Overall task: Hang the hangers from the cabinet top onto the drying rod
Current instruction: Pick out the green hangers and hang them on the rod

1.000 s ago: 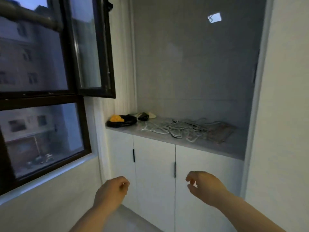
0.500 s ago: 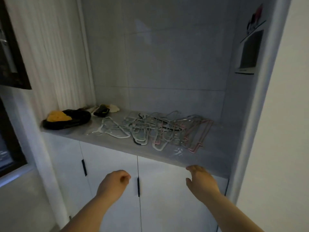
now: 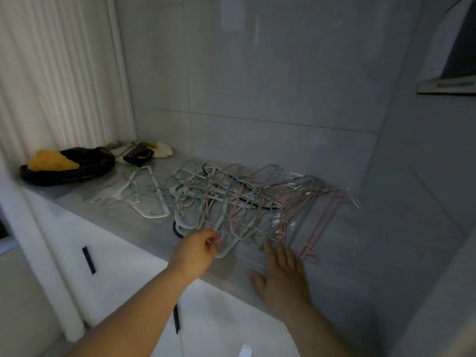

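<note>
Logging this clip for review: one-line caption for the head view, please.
Left hand pinches the near edge of the tangled hangers on the cabinet top; right hand rests flat beside them.

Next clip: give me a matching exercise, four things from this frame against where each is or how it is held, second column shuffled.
1. left hand
2. right hand
3. pink hangers
4. black and yellow item

A. at the right end of the hanger pile
B. at the far left of the cabinet top
C. fingers straight, lying flat
D. fingers curled at the pile's near edge

Pairs: 1-D, 2-C, 3-A, 4-B
</note>
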### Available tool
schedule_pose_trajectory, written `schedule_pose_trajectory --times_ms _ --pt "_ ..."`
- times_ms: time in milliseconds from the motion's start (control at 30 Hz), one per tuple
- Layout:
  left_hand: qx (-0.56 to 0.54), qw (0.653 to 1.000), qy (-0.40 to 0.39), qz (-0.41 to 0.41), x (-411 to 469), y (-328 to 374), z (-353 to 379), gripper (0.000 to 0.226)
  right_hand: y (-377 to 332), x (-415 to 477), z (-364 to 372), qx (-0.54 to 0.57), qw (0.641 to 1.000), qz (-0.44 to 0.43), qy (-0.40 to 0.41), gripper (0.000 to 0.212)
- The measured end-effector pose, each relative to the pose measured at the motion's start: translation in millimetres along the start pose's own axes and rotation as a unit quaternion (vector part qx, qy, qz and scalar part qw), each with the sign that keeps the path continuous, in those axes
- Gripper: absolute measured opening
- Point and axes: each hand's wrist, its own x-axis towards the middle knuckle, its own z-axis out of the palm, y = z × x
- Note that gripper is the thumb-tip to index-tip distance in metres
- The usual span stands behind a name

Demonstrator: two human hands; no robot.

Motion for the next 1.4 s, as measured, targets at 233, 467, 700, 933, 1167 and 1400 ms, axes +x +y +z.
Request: schedule_pose_trajectory --times_ms 233,467,700,933,1167,1400 --pt "0.046 0.998 -0.046 -0.015 54.9 24.7 30.4 0.049 -0.3 6.3 11.6 0.008 0.998 0.037 0.054 0.066" --pt "0.025 0.993 -0.062 -0.095 71.8 36.6 40.0 0.035 0.7 10.5 23.1 -0.001 0.997 0.037 0.065 0.066" --pt "0.068 0.991 -0.061 -0.102 71.6 41.5 41.6 0.037 -0.3 10.9 25.6 0.014 0.997 0.049 0.059 0.068" --pt "0.09 0.989 -0.036 -0.109 72.5 40.3 40.0 0.03 -0.3 12.0 29.7 0.012 0.995 0.051 0.086 0.067" --pt "-0.145 0.985 0.063 -0.067 77.6 39.0 23.8 0.019 1.5 15.3 34.4 0.0 0.989 0.038 0.146 0.066" --pt "-0.25 0.956 0.15 0.042 59.4 50.5 13.8 0.019 3.7 15.3 33.5 0.002 0.988 0.018 0.157 0.066"
